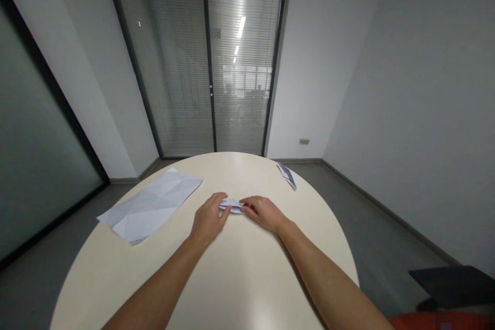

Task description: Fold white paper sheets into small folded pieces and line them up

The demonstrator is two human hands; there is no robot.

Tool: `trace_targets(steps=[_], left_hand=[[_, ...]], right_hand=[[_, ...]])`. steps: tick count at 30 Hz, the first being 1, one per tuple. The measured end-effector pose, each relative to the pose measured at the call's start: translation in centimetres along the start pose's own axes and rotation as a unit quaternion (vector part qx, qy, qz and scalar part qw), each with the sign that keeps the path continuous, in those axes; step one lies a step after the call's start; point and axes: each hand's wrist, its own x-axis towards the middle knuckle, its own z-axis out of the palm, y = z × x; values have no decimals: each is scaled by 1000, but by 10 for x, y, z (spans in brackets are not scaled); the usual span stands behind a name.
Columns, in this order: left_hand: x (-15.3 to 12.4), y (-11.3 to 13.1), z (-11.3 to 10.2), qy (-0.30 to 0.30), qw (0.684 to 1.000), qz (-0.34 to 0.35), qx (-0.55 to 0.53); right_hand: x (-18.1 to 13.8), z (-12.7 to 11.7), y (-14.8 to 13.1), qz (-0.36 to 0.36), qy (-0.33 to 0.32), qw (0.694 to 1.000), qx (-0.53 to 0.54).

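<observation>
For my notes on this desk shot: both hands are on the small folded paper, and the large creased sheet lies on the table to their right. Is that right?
Not quite: in the head view, the large creased sheet lies on the table to their left. The left hand and right hand are indeed on the small folded paper.

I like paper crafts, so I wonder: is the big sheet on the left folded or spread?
Spread: the big sheet lies wide on the table, crease lines showing.
</observation>
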Motion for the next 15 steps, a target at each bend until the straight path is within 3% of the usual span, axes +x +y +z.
trace_targets(steps=[7,15], left_hand=[[-1,-3,3,-16,998,-63,6],[1,2,1,-51,997,-57,3]], right_hand=[[0,4,1,46,19,997,54],[-2,3,0,65,43,995,62]])
